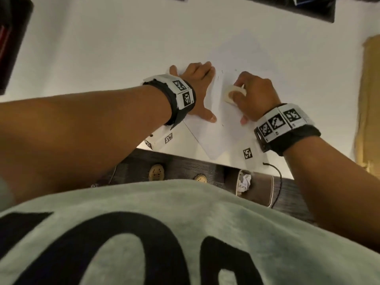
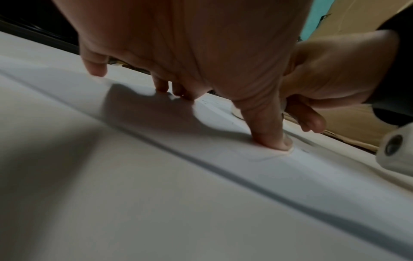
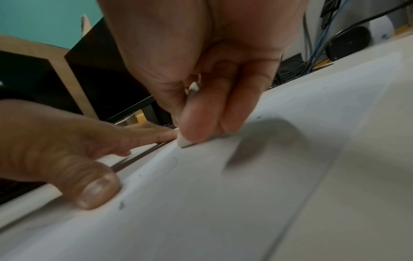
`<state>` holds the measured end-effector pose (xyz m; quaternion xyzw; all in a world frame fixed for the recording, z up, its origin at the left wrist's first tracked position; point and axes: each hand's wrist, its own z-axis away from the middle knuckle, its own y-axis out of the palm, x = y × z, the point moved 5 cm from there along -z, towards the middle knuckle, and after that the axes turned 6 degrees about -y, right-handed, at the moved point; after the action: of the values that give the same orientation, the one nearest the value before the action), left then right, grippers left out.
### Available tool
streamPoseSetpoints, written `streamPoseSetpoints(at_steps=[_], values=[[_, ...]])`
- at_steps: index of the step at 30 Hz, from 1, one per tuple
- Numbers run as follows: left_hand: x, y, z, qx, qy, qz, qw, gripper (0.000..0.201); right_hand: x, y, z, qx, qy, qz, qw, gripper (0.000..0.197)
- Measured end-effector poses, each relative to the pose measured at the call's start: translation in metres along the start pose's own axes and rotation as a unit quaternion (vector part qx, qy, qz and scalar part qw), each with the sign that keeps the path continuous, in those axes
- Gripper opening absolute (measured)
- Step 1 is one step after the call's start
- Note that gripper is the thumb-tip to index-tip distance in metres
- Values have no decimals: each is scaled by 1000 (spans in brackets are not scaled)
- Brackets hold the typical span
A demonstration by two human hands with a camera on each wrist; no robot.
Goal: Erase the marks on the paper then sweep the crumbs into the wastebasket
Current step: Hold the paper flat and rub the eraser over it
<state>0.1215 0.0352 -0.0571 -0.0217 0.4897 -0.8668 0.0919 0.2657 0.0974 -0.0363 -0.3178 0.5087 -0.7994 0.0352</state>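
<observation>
The paper (image 1: 216, 128) lies flat on the white bench (image 1: 102, 48), turned at an angle, with one corner close to the near bench edge. The left hand (image 1: 197, 89) lies spread on the paper's left portion: fingers extended, thumb (image 2: 268, 127) pressed down on the sheet. The right hand (image 1: 255, 95) is to its right, well onto the sheet. Its grip is pinched on a white eraser (image 1: 234, 93), thumb on one side and curled fingers on the other. In the right wrist view, the eraser's lower corner (image 3: 184, 143) touches the paper.

A few small dark marks (image 1: 220, 75) show on the sheet between the two hands; motion blur makes it unclear whether they are pencil strokes or crumbs. The wastebasket (image 1: 255, 187) stands on the floor below the near bench edge, under the right forearm, with crumpled white paper (image 1: 244, 182) inside. Square black-and-white tags (image 1: 247, 153) lie on the bench near that edge.
</observation>
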Motion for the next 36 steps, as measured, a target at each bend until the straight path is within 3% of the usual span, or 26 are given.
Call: streamPoseSetpoints(at_steps=[6, 8, 11, 14, 16, 21, 25, 30, 34, 36], values=[[-9, -10, 19, -40, 19, -100, 994, 74, -16, -7, 6, -6, 34, -27, 999, 16], [-15, -23, 17, -66, 41, -117, 990, 66, -22, -10, 7, -6, 43, -20, 999, 20], [-29, -29, 3, -79, 98, -94, 988, 81, -22, -8, 12, -10, 38, -13, 999, 17], [-33, -17, -12, -3, 97, -35, 995, 116, -19, -5, 15, -7, 42, -8, 999, 17], [-32, -12, -17, 15, 89, -37, 995, 123, -16, -5, 18, -12, 46, 0, 999, 17], [-30, -12, -19, -6, 88, -64, 994, 126, -7, 3, 31, 36, 26, -12, 999, 10], [-31, -11, -21, -7, 86, -69, 994, 126, -12, -23, 4, -53, 68, -15, 996, 12], [-30, -12, -21, -12, 81, -68, 994, 126, -6, 5, 33, 39, 37, -34, 998, 9], [-31, -11, -22, -19, 83, -58, 995, 125, -13, -15, 3, -38, 69, -13, 997, 15], [-32, -11, -22, -20, 83, -59, 995, 126, -13, -5, 15, -15, 59, -17, 998, 15]])
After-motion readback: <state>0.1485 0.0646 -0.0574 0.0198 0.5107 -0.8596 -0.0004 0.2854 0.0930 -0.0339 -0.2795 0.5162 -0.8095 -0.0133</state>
